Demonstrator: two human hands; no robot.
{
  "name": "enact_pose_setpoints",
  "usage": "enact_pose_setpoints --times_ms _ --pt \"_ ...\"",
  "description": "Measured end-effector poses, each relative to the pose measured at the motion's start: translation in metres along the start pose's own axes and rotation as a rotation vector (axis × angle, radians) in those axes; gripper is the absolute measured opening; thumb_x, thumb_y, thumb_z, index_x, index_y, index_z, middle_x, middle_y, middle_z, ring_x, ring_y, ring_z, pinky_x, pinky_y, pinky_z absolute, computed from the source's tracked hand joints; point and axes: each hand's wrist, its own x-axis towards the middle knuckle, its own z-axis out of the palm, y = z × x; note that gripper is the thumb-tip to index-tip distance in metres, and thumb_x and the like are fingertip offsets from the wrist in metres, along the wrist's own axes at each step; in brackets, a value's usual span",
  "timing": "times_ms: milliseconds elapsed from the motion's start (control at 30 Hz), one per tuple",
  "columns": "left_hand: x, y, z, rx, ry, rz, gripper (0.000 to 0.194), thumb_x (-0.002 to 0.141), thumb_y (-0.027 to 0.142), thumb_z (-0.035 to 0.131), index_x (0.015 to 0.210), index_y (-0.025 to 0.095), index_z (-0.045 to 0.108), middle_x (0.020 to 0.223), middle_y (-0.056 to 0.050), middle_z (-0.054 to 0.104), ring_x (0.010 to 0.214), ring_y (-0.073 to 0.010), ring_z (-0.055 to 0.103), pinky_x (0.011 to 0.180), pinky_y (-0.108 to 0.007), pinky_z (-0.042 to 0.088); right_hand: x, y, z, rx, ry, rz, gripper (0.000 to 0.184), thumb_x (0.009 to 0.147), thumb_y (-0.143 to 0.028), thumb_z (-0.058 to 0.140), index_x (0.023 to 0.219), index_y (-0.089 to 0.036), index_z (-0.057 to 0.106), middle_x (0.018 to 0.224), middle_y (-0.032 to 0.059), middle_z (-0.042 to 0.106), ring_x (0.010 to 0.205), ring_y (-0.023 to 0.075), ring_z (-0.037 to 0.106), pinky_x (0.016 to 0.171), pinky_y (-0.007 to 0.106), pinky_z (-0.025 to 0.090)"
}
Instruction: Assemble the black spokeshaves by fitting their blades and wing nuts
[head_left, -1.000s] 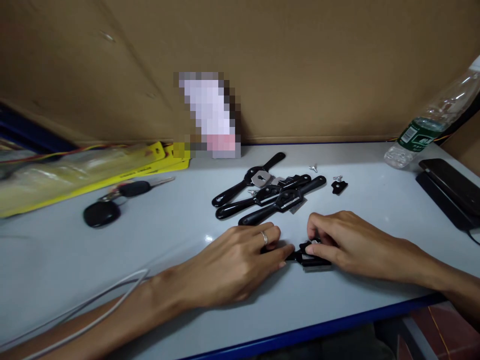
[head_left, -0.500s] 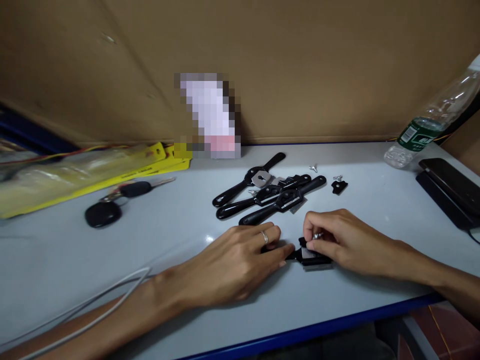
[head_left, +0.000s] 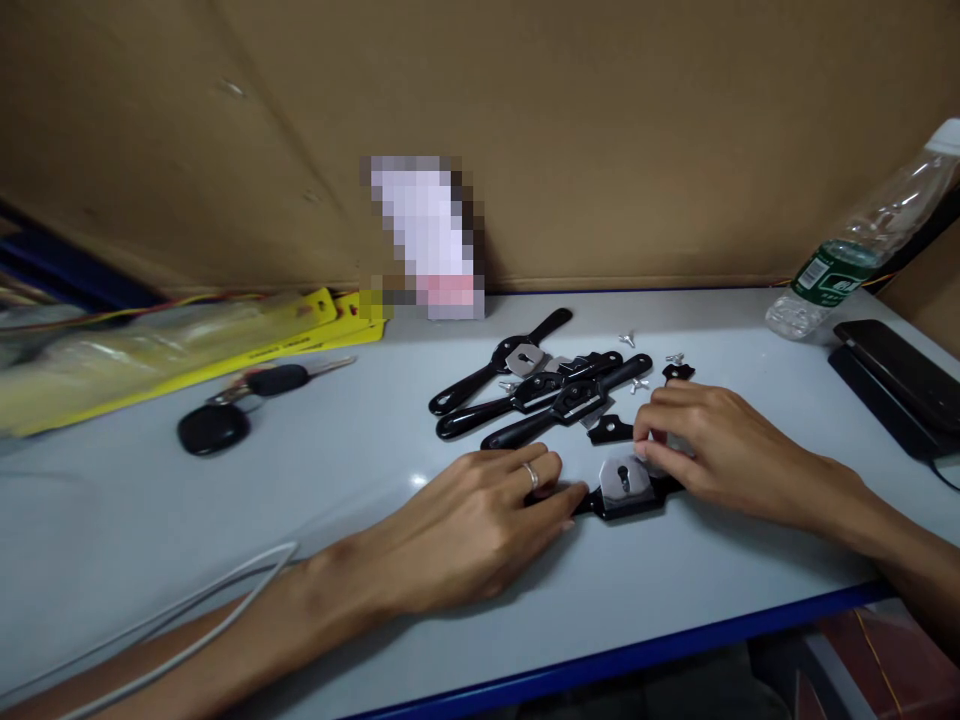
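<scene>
A black metal spokeshave [head_left: 630, 513] lies near the front of the table. Its grey steel blade [head_left: 624, 482], with a keyhole slot, rests uncovered on the body. My left hand [head_left: 487, 510], wearing a ring, is closed around the left handle. My right hand [head_left: 697, 435] is curled at the blade's upper right corner, thumb and forefinger close together. Whether they grip the blade or the cap beside it is hidden. That black cap plate [head_left: 611, 430] lies just behind the blade, its right end at my fingertips. A small thumbscrew [head_left: 639, 385] lies beyond.
Behind are several spokeshaves [head_left: 566, 400], another thumbscrew [head_left: 627, 340] and a second cap plate [head_left: 679, 372]. Keys [head_left: 214, 428] and yellow-carded packaging [head_left: 172, 375] are at left. A plastic bottle [head_left: 832, 270] and a black phone-like device [head_left: 900, 370] stand right. A white cable [head_left: 247, 590] crosses my left forearm.
The cap plate and thumbscrew have come off the spokeshave onto the table behind. The blade, formerly jutting out at the front, now sits farther back. My left hand stays put.
</scene>
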Motion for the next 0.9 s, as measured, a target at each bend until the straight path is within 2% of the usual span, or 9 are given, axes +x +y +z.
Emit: enact_pose_setpoints --times_ms 133,267,400,567,700,800,900 --pt "0.001 0.002 -0.001 -0.023 -0.002 -0.01 0.025 0.104 0.017 0.041 0.113 0.013 0.064 0.082 -0.004 0.06 0.067 -0.0154 0.058 0.053 -0.027 0.048 -0.004 -0.001 -0.009 0.123 -0.199 -0.142 0.028 0.095 -0.01 0.051 0.098 -0.023 0.076 0.077 0.001 0.062 0.071 0.0148 0.056 0.07 0.029 0.038" --pt "0.0 0.0 0.0 -0.033 -0.008 -0.015 0.025 0.104 0.018 0.041 0.114 0.013 0.064 0.082 -0.004 0.06 0.067 -0.0161 0.058 0.052 -0.028 0.047 -0.008 -0.001 -0.014 0.099 -0.179 -0.181 0.036 0.093 -0.008 0.051 0.107 -0.026 0.079 0.076 0.001 0.062 0.068 0.014 0.055 0.066 0.028 0.037" --pt "-0.001 -0.001 -0.001 -0.045 -0.01 -0.002 0.028 0.104 0.015 0.038 0.116 0.012 0.062 0.085 -0.005 0.062 0.07 -0.017 0.06 0.055 -0.029 0.05 -0.01 0.0 -0.014 0.085 -0.265 -0.168 0.041 0.09 -0.005 0.05 0.108 -0.028 0.079 0.079 0.0009 0.066 0.07 0.0143 0.059 0.067 0.028 0.038" --pt "0.0 -0.001 -0.002 -0.063 -0.012 -0.015 0.027 0.103 0.014 0.038 0.115 0.012 0.063 0.083 -0.004 0.061 0.068 -0.0161 0.058 0.053 -0.028 0.048 -0.005 0.006 -0.01 -0.145 -0.19 -0.027 0.046 0.086 -0.002 0.048 0.113 -0.026 0.076 0.079 0.0031 0.067 0.065 0.0155 0.058 0.061 0.029 0.032" --pt "-0.001 0.0 -0.001 -0.07 0.0 -0.028 0.023 0.102 0.018 0.045 0.114 0.014 0.064 0.087 -0.006 0.064 0.075 -0.018 0.061 0.058 -0.029 0.052 -0.001 0.012 -0.008 -0.351 -0.023 0.126 0.037 0.093 -0.012 0.048 0.118 -0.022 0.073 0.091 0.009 0.071 0.07 0.0204 0.06 0.058 0.032 0.025" --pt "-0.002 0.001 -0.001 -0.065 0.025 -0.034 0.025 0.102 0.028 0.05 0.12 0.015 0.061 0.095 -0.008 0.066 0.082 -0.021 0.063 0.064 -0.033 0.055 0.001 0.018 -0.01 -0.406 0.052 0.192 0.03 0.098 -0.019 0.044 0.108 -0.018 0.073 0.097 0.0103 0.072 0.077 0.0229 0.063 0.058 0.033 0.024" --pt "-0.003 0.002 -0.002 -0.07 0.033 -0.039 0.028 0.104 0.033 0.047 0.122 0.015 0.059 0.096 -0.008 0.066 0.082 -0.0216 0.064 0.065 -0.034 0.056 0.001 0.021 -0.011 -0.396 0.04 0.225 0.029 0.099 -0.021 0.044 0.1 -0.018 0.073 0.096 0.0096 0.073 0.078 0.0236 0.064 0.059 0.034 0.023"
